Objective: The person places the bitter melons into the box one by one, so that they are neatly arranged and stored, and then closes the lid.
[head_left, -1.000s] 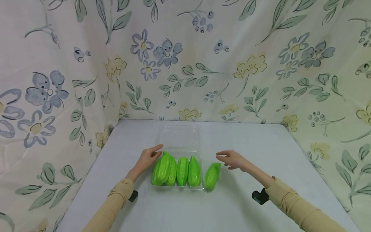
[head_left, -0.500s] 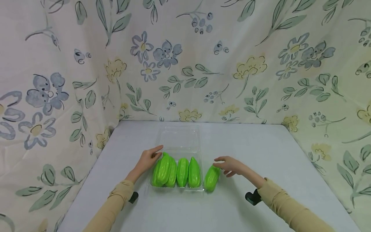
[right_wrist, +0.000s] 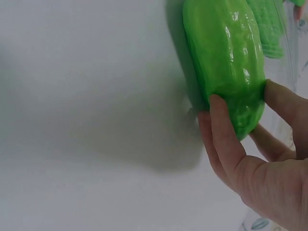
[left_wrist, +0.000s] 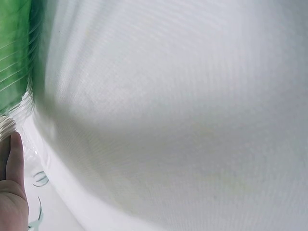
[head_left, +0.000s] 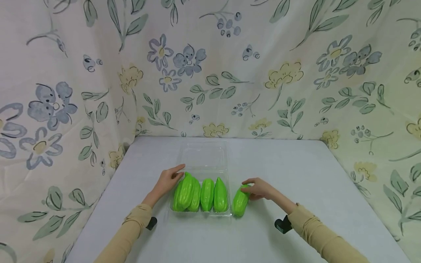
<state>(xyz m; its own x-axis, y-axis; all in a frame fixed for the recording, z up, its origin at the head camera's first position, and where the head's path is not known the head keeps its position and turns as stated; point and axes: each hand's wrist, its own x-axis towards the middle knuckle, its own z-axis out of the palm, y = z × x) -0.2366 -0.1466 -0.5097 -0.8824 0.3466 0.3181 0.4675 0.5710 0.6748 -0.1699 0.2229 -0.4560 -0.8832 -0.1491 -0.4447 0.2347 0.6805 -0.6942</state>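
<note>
Several glossy green bitter melons [head_left: 207, 195] lie in a clear plastic container [head_left: 217, 214], its lid [head_left: 204, 154] folded back away from me. At the container's far left corner, my left hand [head_left: 167, 180] holds the rim between thumb and fingers. Part of that hand [left_wrist: 14, 192] shows beside the container's corner in the left wrist view. Just right of the container, a loose bitter melon [head_left: 240, 204] lies on the table. My right hand [head_left: 262, 189] grips its far end; in the right wrist view, thumb and fingers are on both sides of the bumpy melon [right_wrist: 228, 53].
The white table [head_left: 279, 160] carries the container and the loose melon. A floral cloth [head_left: 210, 73] hangs behind it and along both sides. A dark wrist camera [head_left: 283, 224] sits under the right cuff and another device [head_left: 151, 223] under the left.
My right hand has moved left and down onto the loose bitter melon, and its fingers have closed round the far end. The left hand stays at the container's corner.
</note>
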